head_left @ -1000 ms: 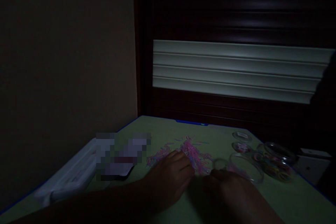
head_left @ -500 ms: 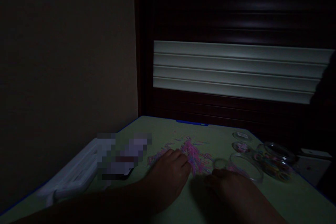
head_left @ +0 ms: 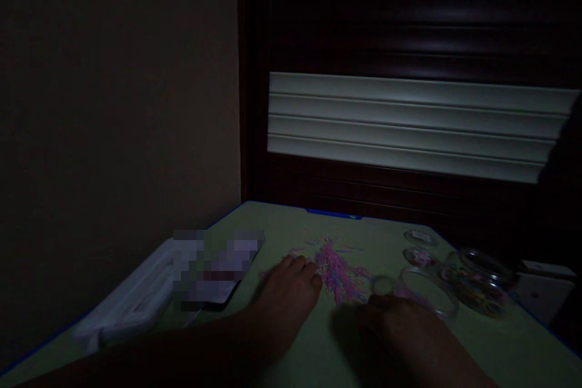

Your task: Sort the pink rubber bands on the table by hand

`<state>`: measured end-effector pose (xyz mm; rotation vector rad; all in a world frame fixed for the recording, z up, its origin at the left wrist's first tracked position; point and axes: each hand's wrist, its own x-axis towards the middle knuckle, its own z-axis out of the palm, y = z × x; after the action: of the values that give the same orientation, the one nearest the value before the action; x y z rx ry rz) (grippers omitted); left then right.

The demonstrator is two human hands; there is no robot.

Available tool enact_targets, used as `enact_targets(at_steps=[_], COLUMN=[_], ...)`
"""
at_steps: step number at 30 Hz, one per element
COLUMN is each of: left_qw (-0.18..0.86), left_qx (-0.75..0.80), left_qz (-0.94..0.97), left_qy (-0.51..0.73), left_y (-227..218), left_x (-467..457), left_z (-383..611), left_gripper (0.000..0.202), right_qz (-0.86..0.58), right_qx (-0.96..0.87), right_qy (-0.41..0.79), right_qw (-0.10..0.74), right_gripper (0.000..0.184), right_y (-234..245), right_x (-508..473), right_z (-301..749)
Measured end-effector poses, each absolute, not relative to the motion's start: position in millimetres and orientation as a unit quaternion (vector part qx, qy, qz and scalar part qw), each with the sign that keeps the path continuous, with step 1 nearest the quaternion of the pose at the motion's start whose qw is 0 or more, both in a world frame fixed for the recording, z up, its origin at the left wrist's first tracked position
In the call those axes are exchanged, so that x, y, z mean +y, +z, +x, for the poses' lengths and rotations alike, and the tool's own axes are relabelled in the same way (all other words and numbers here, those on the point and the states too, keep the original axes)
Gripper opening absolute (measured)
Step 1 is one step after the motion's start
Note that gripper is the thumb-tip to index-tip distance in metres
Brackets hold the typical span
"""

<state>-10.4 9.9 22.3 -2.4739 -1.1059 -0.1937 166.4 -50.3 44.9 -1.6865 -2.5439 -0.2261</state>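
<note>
Left hand farther from pink bands

The bench has a smooth, matt, pale-green top edged in blue. The small elastic bands heaped near its middle look like thin, faintly shiny rubber. The jar near the right edge is clear, glossy glass or plastic, and the ribbed panel beyond has a smooth painted sheen.
</note>
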Motion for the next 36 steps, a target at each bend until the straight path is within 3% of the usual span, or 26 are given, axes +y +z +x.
enact_targets(at_steps=[23, 31, 36], left_qw=[0.142, 0.111, 0.079], left_qx=[-0.410, -0.399, -0.385], left_qz=[-0.891, -0.887, -0.891], left_qy=[-0.132, -0.205, -0.227], left_y=[15.0, 14.5, 14.6], left_x=[16.5, 18.7, 17.6], left_z=[-15.5, -18.0, -18.6], left_gripper=[0.022, 0.019, 0.020], right_qz=[-0.538, -0.527, -0.539], right_qx=[-0.837, -0.841, -0.836], right_qy=[-0.082, -0.095, -0.082], right_qw=[0.059, 0.074, 0.058], right_gripper=[0.022, 0.021, 0.029], right_y=[43.1, 42.5, 46.1], right_x=[-50.2, -48.6, -50.4], right_z=[167.0, 168.9, 167.0])
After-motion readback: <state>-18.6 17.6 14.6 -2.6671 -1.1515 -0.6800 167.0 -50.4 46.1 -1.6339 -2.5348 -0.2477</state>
